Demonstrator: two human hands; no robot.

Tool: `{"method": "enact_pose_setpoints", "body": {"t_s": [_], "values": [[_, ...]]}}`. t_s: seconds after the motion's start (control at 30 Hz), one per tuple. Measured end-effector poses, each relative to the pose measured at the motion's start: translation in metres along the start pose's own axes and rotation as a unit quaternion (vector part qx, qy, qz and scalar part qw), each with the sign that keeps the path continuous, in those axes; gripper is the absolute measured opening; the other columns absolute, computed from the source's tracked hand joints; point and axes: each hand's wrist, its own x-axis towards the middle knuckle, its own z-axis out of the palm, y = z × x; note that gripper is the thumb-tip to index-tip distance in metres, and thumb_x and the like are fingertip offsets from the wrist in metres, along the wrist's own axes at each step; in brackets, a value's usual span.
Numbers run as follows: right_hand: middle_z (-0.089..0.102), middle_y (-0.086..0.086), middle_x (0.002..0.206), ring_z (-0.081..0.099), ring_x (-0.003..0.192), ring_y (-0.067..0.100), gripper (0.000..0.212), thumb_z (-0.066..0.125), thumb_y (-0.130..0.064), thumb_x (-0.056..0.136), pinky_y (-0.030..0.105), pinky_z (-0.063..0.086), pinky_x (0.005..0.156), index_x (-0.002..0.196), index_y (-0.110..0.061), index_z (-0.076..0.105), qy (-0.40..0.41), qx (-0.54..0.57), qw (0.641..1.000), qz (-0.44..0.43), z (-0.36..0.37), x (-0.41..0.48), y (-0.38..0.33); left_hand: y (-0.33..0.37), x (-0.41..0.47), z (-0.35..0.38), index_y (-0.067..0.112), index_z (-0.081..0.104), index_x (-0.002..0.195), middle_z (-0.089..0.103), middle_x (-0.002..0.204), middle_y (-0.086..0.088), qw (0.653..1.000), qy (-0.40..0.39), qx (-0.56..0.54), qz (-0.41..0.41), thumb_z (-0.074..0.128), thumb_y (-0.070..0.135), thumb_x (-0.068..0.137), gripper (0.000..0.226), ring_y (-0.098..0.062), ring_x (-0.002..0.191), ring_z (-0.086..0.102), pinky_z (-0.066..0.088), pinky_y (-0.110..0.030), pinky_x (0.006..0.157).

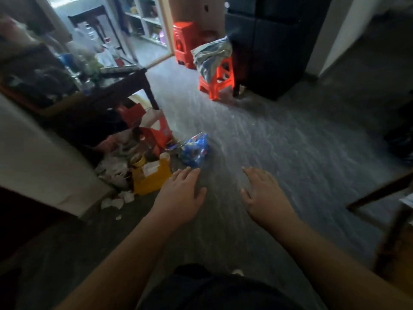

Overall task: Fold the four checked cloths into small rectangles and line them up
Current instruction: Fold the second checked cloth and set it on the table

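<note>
Stretches left hand (181, 193) and right hand (266, 198) forward, palms down, above the grey floor (290, 142). Keeps fingers straight and slightly apart, gripping nothing. Faces the checked cloths (211, 58), bunched in one blurred heap on a red stool (218, 86) well ahead of both hands, beside a dark cabinet (268, 52). Stands near floor litter at left: blue wrapper (195, 149), yellow container (152, 175)

Glossy red plastic stool (218, 82), soft cloth (211, 57) on it, shiny blue plastic bag (194, 151), smooth grey floor (279, 142)
</note>
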Motion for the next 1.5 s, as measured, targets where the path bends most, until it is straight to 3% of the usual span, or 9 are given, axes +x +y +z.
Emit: {"method": "enact_pose_setpoints", "body": {"t_s": [0.33,0.63,0.8,1.0,1.17,1.5], "values": [[0.032,-0.003,0.16,0.024,0.148,0.017,0.062,0.047,-0.044,0.1,0.042,0.029,0.12,0.156,-0.027,0.027,0.069,-0.015,0.979,0.192,-0.06,0.102,0.085,0.096,0.224,-0.001,0.024,0.028,0.153,0.027,0.162,0.0,0.972,-0.062,0.008,0.227,0.045,0.047,0.1,0.06,-0.021,0.15,0.022,0.022,-0.041,0.12],[0.035,-0.001,0.158,0.025,0.148,0.02,0.062,0.05,-0.039,0.1,0.04,0.029,0.12,0.156,-0.023,0.03,0.179,0.023,0.887,0.425,-0.121,0.146,0.138,0.225,0.375,0.015,0.022,0.035,0.15,0.04,0.154,-0.001,0.877,-0.132,0.097,0.451,0.044,0.048,0.098,0.059,-0.023,0.143,0.033,0.032,-0.039,0.116],[0.034,-0.003,0.159,0.023,0.149,0.02,0.057,0.051,-0.036,0.1,0.04,0.027,0.12,0.153,-0.026,0.033,0.238,0.042,0.808,0.537,-0.137,0.115,0.167,0.329,0.386,0.045,0.023,0.033,0.152,0.036,0.157,-0.001,0.804,-0.183,0.11,0.556,0.043,0.049,0.099,0.06,-0.022,0.144,0.032,0.029,-0.039,0.118],[0.038,-0.008,0.153,0.027,0.147,0.019,0.058,0.037,-0.042,0.096,0.037,0.03,0.118,0.151,-0.026,0.036,0.294,0.06,0.745,0.596,-0.146,0.048,0.238,0.462,0.358,0.101,0.025,0.03,0.154,0.031,0.161,0.0,0.714,-0.201,0.131,0.658,0.04,0.051,0.1,0.061,-0.019,0.149,0.026,0.024,-0.039,0.121],[0.033,-0.005,0.159,0.021,0.15,0.016,0.058,0.05,-0.04,0.101,0.033,0.019,0.12,0.154,-0.026,0.031,0.332,0.102,0.672,0.654,-0.162,-0.008,0.319,0.575,0.328,0.137,0.025,0.027,0.154,0.028,0.162,0.0,0.657,-0.213,0.163,0.705,0.041,0.049,0.101,0.059,-0.02,0.15,0.022,0.021,-0.038,0.122],[0.033,-0.006,0.159,0.023,0.149,0.016,0.059,0.05,-0.041,0.1,0.038,0.022,0.121,0.154,-0.03,0.029,0.353,0.142,0.575,0.725,-0.203,-0.068,0.42,0.731,0.272,0.201,0.021,0.029,0.154,0.032,0.159,-0.001,0.558,-0.257,0.211,0.761,0.045,0.042,0.102,0.059,-0.018,0.147,0.025,0.023,-0.036,0.12]]}}
